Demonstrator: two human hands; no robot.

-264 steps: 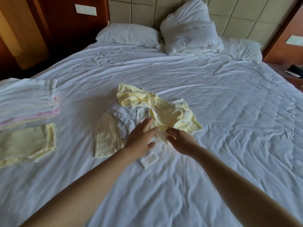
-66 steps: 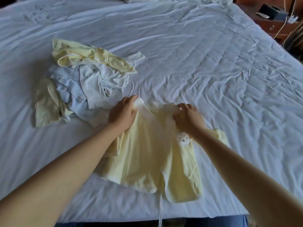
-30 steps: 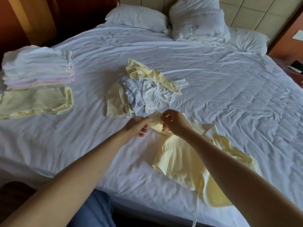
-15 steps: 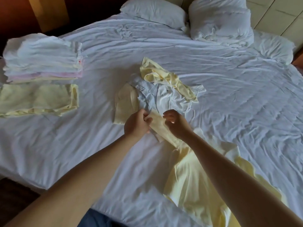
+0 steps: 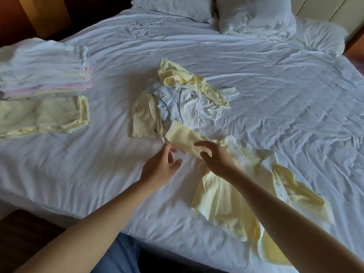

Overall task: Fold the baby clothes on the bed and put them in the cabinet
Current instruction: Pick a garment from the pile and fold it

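Two bare hands low over the white sheet [image 5: 275, 99]. Left hand [image 5: 160, 168] slack, fingers spread and relaxed, holding nothing, fingertips just beside the cuff end of a pale yellow sleeve [image 5: 182, 137]. Right hand [image 5: 214, 157] arched over the same sleeve, fingers loosely curved with no pinch visible; hard to tell whether touching the cloth.

Sleeve laid out flat towards the left, belonging to a yellow baby top [image 5: 222, 196] spread under the right forearm, its lower hem trailing over the bed's near edge. Pale mark on the top's right panel, too blurred to make out.

Just beyond the sleeve, a loose heap of unfolded clothes [image 5: 187, 103], white and yellow, touching it at the near side. Well apart at the far left, a folded stack [image 5: 47, 73] of white, pink and yellow, and a folded yellow piece [image 5: 43, 115] lying in front of it.

Wide crumpled sheet open to the right of the top, and between heap and stack. Pillows [image 5: 256, 14] at the head, against a padded headboard [image 5: 325, 8]. Brown wooden panelling [image 5: 39, 14] at upper left. Near edge of the bed running slantwise, blue trouser leg [image 5: 118, 255] and dark floor [image 5: 25, 233] below it.
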